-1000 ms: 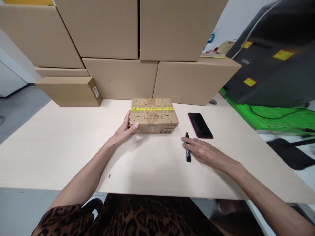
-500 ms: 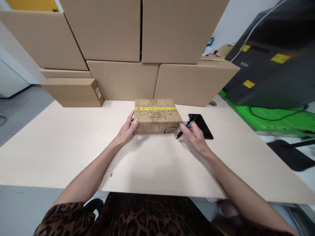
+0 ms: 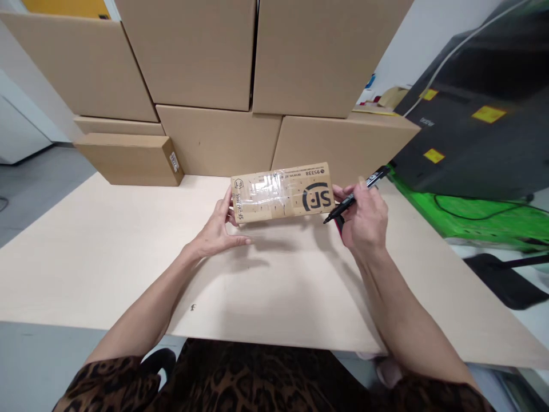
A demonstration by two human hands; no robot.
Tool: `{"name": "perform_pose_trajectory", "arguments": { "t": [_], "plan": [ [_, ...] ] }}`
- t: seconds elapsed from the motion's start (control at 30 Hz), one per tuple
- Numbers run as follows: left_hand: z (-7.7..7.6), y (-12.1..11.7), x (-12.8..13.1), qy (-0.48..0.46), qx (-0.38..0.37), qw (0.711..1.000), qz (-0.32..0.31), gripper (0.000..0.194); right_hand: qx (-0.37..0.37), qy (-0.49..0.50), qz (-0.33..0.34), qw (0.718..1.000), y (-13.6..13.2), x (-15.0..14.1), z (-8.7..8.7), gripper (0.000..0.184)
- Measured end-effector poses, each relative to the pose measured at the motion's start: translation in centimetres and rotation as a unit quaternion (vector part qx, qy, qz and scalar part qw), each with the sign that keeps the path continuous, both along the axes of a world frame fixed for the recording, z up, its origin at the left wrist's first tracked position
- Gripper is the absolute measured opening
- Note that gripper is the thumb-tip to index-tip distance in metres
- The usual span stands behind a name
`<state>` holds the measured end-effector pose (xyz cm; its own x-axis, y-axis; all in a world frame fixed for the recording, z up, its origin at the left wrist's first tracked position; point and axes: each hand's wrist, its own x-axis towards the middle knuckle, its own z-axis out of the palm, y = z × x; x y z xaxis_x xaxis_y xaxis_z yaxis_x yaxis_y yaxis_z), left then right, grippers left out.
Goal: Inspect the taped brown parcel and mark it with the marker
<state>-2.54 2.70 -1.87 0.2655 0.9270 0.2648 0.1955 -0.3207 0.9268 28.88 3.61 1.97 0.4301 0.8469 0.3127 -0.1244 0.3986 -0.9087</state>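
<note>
A small cardboard box is tipped up above the table, its long side with a black SF logo and shiny clear tape facing me. My left hand supports the left end, fingers behind and against it, thumb stretched out in front and away from the cardboard. In my right hand is a black marker, its dark tip pointing down and left, close to the box's lower right corner. Fingers of that hand also reach the box's right end. Behind the right hand, only a bit of the red-edged phone shows.
Large cardboard boxes are stacked along the back of the pale table. A flat brown box stands at the left. To the right are a dark machine with yellow stickers, a green surface and a black stand base.
My right hand has picked up the marker from the table and moved to the box's right end. The box has been lifted and tipped, turning its SF side up toward me.
</note>
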Motion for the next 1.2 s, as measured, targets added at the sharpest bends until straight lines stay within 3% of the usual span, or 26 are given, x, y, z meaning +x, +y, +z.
{"name": "perform_pose_trajectory", "arguments": {
  "t": [0.1,0.2,0.37,0.5,0.6,0.7,0.77,1.03,1.2],
  "plan": [
    [0.1,-0.2,0.2,0.049,0.034,0.997,0.053,0.12,-0.015,0.019,0.002,1.0,0.0,0.1,0.7,0.047],
    [0.4,-0.1,-0.1,0.037,0.079,0.991,0.103,0.098,-0.038,0.014,0.024,0.999,-0.1,0.1,0.8,0.052],
    [0.9,-0.4,-0.1,-0.017,0.052,0.982,0.179,0.079,-0.073,0.013,0.031,0.997,0.0,-0.6,0.5,0.057],
    [0.9,-0.4,0.0,0.006,0.07,0.969,0.235,0.074,-0.093,0.013,0.031,0.995,0.5,-1.4,0.0,0.061],
    [0.2,0.4,-0.5,-0.001,0.089,0.979,0.185,0.085,-0.098,0.014,0.042,0.994,1.0,-1.9,-0.4,0.063],
    [-0.5,1.3,-0.9,-0.06,0.017,0.997,0.054,0.111,-0.095,0.021,0.048,0.994,1.1,-2.5,-0.5,0.063],
    [-0.7,1.7,-1.1,-0.09,-0.02,0.996,0.014,0.123,-0.11,0.03,0.048,0.992,1.0,-2.8,-0.5,0.063],
    [0.0,1.7,-1.5,-0.095,-0.029,0.995,0.0,0.123,-0.118,0.047,0.07,0.989,0.8,-2.6,-0.6,0.063],
    [-0.1,1.6,-0.3,-0.172,-0.063,0.981,0.066,0.107,-0.102,0.051,0.117,0.987,0.8,-2.0,-0.7,0.06]
  ]
}}
